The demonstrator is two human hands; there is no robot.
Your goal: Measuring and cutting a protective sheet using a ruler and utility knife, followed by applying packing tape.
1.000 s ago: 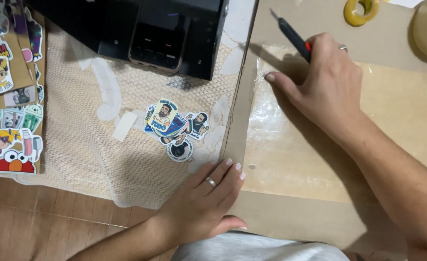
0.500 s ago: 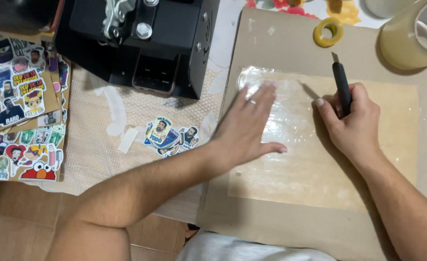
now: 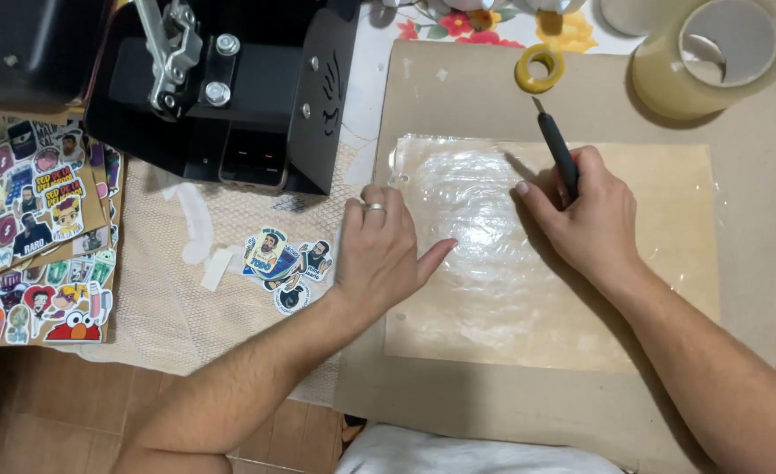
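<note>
The left hand [image 3: 383,254] has slid back from the middle of the glossy film sheet [image 3: 528,263] and now lies flat, fingers spread, holding nothing, over the sheet's left edge. The right hand [image 3: 585,219], closed around one black craft knife [image 3: 556,154], rests on the sheet's upper middle, so the cutting area looks freed. Beyond the sheet's top edge sit two tape rolls, one small yellow roll [image 3: 539,68] and one large clear roll [image 3: 713,57]; left of the sheet lies one sticker cluster [image 3: 287,263] and one black press [image 3: 221,88].

A black press machine [image 3: 230,96] fills the upper left of the frame, with sticker sheets [image 3: 32,237] at the left edge. A few loose stickers [image 3: 284,263] lie centre-left; a small yellow tape roll [image 3: 540,68] and a large clear tape roll [image 3: 713,53] sit upper right.
</note>
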